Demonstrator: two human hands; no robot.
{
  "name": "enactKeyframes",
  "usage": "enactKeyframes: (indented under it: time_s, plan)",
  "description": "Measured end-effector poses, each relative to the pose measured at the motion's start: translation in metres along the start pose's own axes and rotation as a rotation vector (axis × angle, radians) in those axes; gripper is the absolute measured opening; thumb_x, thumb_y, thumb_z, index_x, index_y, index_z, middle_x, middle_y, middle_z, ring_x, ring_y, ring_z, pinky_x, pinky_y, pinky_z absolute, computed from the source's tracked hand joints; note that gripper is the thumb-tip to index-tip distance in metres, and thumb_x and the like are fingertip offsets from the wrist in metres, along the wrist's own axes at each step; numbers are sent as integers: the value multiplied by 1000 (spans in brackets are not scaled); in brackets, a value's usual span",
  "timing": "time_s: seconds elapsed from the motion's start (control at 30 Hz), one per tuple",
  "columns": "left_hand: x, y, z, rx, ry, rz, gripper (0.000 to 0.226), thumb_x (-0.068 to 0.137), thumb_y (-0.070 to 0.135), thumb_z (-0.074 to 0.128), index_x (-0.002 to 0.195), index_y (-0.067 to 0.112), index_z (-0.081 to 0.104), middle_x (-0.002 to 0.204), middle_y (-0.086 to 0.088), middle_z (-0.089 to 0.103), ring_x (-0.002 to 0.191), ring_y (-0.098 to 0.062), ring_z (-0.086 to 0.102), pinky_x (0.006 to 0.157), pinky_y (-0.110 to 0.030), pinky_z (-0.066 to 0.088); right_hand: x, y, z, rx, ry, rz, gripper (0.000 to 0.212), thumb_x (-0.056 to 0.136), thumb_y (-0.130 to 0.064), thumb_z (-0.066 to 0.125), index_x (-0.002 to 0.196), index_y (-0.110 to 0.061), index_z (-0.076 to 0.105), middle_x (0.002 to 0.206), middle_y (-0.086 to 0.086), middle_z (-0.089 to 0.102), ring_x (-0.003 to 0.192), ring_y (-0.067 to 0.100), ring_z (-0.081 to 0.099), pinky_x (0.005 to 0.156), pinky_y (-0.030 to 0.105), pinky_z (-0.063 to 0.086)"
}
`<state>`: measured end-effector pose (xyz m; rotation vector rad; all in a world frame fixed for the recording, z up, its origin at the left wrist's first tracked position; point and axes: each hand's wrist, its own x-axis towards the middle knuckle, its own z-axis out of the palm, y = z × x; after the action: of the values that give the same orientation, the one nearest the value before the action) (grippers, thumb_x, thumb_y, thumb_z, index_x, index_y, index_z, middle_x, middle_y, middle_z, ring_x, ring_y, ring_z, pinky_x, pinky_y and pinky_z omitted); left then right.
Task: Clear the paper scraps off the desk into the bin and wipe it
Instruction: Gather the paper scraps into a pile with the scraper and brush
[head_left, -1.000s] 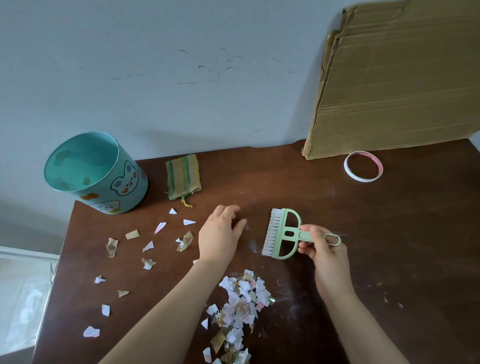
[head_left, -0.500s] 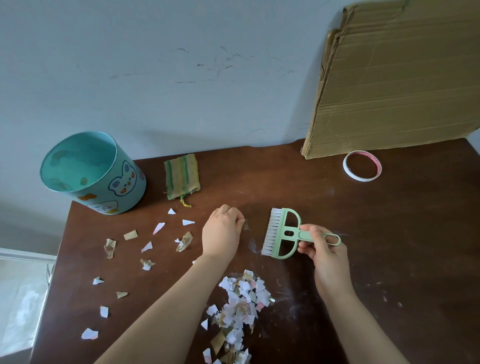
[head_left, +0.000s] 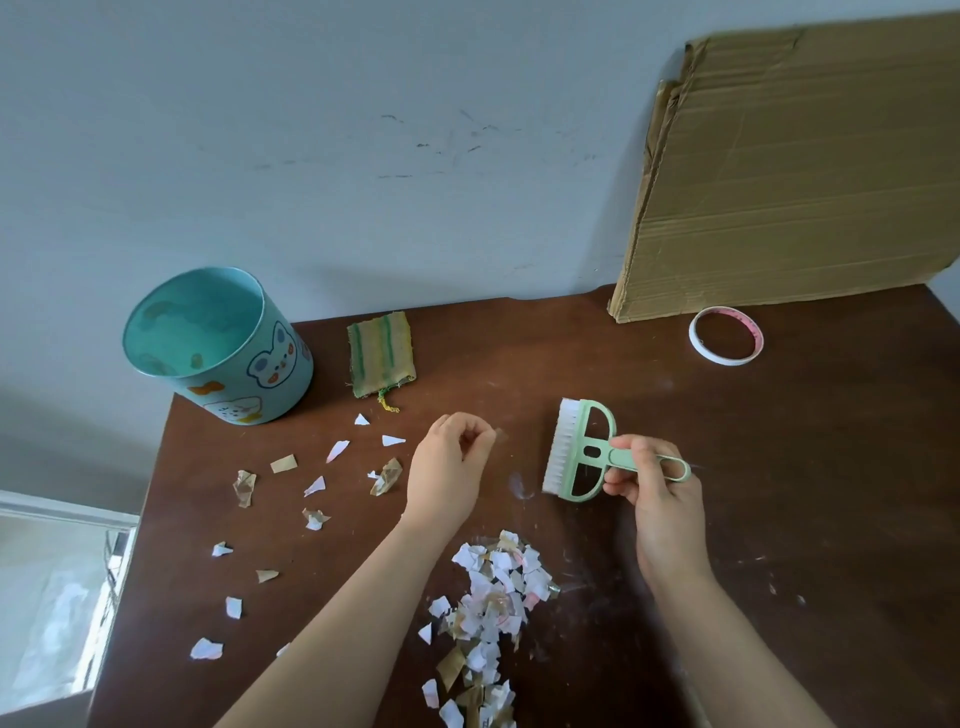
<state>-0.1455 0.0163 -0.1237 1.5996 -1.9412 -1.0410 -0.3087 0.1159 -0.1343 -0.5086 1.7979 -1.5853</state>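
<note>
Paper scraps (head_left: 493, 597) lie heaped on the desk (head_left: 779, 467) between my forearms. The white, pink and brown bits trail toward the near edge. More loose scraps (head_left: 337, 450) are scattered to the left, between the heap and the teal bin (head_left: 270, 374). The bin stands upright at the far left corner, with a bear printed on its side.

My right grip (head_left: 654, 493) is curled round the handle of a pale green hand brush (head_left: 577, 448), its white bristles pointing left. I cannot tell whether the bristles touch the desk. My left grip (head_left: 449, 467) sits left of the bristles and apart from them, fingers curled in with the tips drawn to the thumb. I cannot tell whether anything is pinched there.

A green-striped cloth (head_left: 382, 353) lies just right of the bin. A roll of tape (head_left: 723, 360) lies flat at the far right, near a sheet of cardboard (head_left: 805, 171) leaning on the wall.
</note>
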Motion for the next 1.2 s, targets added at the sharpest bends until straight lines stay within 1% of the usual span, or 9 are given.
enactKeyframes:
  time_s: [0.2, 0.3, 0.33, 0.4, 0.47, 0.63, 0.9, 1.0, 1.2]
  plan:
    - [-22, 12, -19, -263, -101, -163, 13, 92, 31, 54, 87, 25, 64, 69, 12, 54, 56, -2, 47, 48, -5, 36, -19, -28, 4, -219, -273, -237, 27, 97, -17, 46, 84, -30, 65, 114, -18, 61, 64, 5, 59, 56, 15, 47]
    - [-36, 19, -28, -336, -157, -181, 15, 91, 36, 54, 88, 27, 66, 64, 7, 51, 51, 4, 45, 84, -14, 46, -29, -40, 9, -430, -347, -327, 22, 96, -24, 46, 85, -34, 61, 128, -29, 46, 83, 0, 60, 70, 8, 46]
    - [-42, 22, -31, -355, -175, -172, 14, 91, 36, 54, 86, 29, 65, 66, 7, 51, 51, 3, 45, 86, -18, 47, -33, -43, 10, -490, -362, -339, 20, 95, -25, 47, 84, -34, 60, 129, -29, 42, 96, -4, 55, 77, 6, 44]
    - [-51, 30, -37, -382, -185, -124, 13, 90, 35, 56, 81, 30, 65, 62, 17, 53, 52, 4, 45, 62, -12, 44, -39, -48, 13, -554, -388, -322, 18, 94, -26, 51, 80, -33, 59, 130, -28, 36, 114, -10, 40, 87, 3, 30]
    - [-60, 36, -43, -379, -171, -43, 13, 91, 29, 57, 79, 27, 63, 58, 20, 58, 52, 5, 48, 54, -8, 37, -46, -54, 16, -547, -416, -257, 18, 93, -25, 54, 76, -31, 59, 130, -26, 34, 120, -7, 34, 90, 7, 25]
    - [-80, 44, -53, -247, -84, 196, 18, 86, 19, 63, 74, 32, 60, 76, 19, 60, 67, 3, 52, 63, -7, 40, -64, -67, 17, -408, -453, -92, 18, 92, -32, 54, 79, -28, 66, 135, -24, 41, 128, 2, 36, 103, 30, 28]
    - [-105, 43, -65, 10, -8, 531, 4, 84, 16, 67, 83, 20, 66, 85, 15, 53, 71, -5, 51, 62, -12, 40, -89, -80, 17, -261, -408, -28, 24, 89, -35, 59, 72, -26, 73, 132, -22, 48, 112, 15, 51, 100, 42, 40]
    - [-111, 43, -68, 36, -3, 574, 2, 84, 17, 66, 83, 20, 65, 87, 14, 53, 76, -5, 54, 66, -17, 46, -95, -83, 15, -274, -427, -42, 20, 87, -31, 61, 72, -25, 73, 127, -22, 49, 115, 10, 51, 97, 36, 40]
    - [-118, 40, -71, 16, 4, 492, 7, 83, 21, 67, 79, 25, 63, 83, 18, 52, 77, -3, 52, 67, -13, 42, -103, -83, 15, -266, -432, -66, 14, 88, -22, 64, 80, -15, 73, 124, -19, 54, 75, -2, 46, 69, 16, 34]
